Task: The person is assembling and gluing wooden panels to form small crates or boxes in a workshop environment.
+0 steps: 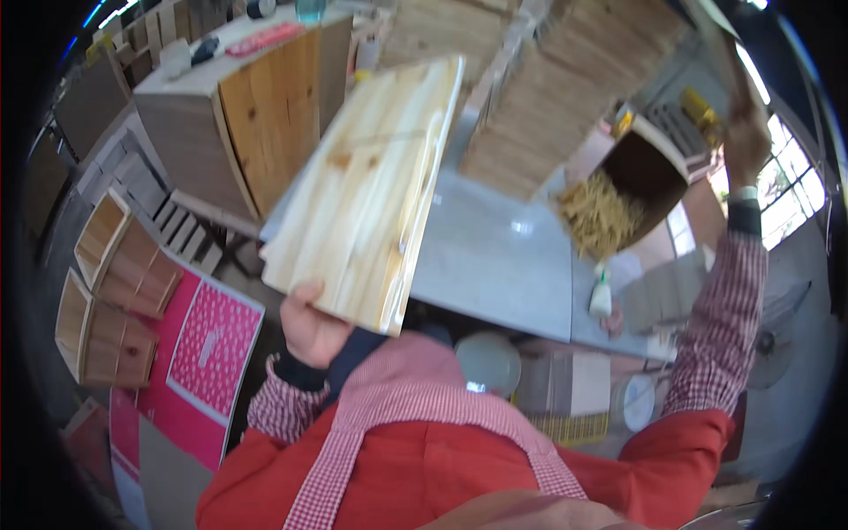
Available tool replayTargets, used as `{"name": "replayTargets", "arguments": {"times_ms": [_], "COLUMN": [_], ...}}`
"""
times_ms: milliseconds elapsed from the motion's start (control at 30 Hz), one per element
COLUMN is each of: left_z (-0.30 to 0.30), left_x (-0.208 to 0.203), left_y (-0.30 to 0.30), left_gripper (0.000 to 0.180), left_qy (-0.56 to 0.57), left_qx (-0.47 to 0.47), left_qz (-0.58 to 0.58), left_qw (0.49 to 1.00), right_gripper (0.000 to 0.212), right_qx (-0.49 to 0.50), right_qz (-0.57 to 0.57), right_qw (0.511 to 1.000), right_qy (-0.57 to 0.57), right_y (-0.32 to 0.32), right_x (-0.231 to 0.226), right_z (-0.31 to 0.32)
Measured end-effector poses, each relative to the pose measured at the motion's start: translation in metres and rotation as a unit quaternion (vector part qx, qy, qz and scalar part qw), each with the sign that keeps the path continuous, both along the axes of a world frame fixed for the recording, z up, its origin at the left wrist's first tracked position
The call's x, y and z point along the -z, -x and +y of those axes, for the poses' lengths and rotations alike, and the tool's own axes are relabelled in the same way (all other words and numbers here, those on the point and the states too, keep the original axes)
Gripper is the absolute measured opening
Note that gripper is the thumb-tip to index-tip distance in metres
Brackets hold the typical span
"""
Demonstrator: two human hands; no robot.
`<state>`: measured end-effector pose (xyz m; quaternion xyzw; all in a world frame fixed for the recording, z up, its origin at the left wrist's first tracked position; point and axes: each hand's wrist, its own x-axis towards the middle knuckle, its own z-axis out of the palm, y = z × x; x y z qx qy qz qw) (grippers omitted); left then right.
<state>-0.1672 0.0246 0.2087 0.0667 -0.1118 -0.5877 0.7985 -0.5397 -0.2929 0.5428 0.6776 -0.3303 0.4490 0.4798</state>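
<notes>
Above the grey table (495, 256) | pale pine board (367, 190) held tilted, left hand (309, 331) gripping its lower edge | right hand (746, 132) raised at stacked slats, grip unclear | step: carrying board; next needs steady two-hand support

Bright window glare at right; fisheye edges bend, darken.

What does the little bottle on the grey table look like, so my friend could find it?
Start at the big grey table in the middle. Go to its right side, below the tipped wooden box spilling straw-like shavings. There stands a small white squeeze bottle with a green tip, the only bottle on that part of the table.
</notes>
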Motion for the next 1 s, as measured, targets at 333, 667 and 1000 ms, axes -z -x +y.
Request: {"name": "replayTargets", "arguments": {"times_ms": [333,667,1000], "left_z": [0.001,-0.01,-0.068], "left_x": [0.012,0.021,0.069], "left_y": [-0.015,0.018,0.033], "left_gripper": [0.055,0.052,0.048], "left_qy": [-0.072,-0.174,-0.233], "left_qx": [0.001,-0.032,-0.071], "left_qz": [-0.173,-0.337,-0.516], "left_qw": [0.982,0.925,0.821], "right_gripper": [0.056,0.062,0.07], "right_qx": [-0.163,-0.205,-0.174], "right_qz": [-0.02,0.047,0.076], "right_qw": [0.928,0.878,0.807], "right_qy": [-0.335,-0.43,-0.56], "right_y": [0.022,-0.053,-0.074], "right_x": [0.277,0.42,0.46], "right_z": [0.214,0.182,0.18]}}
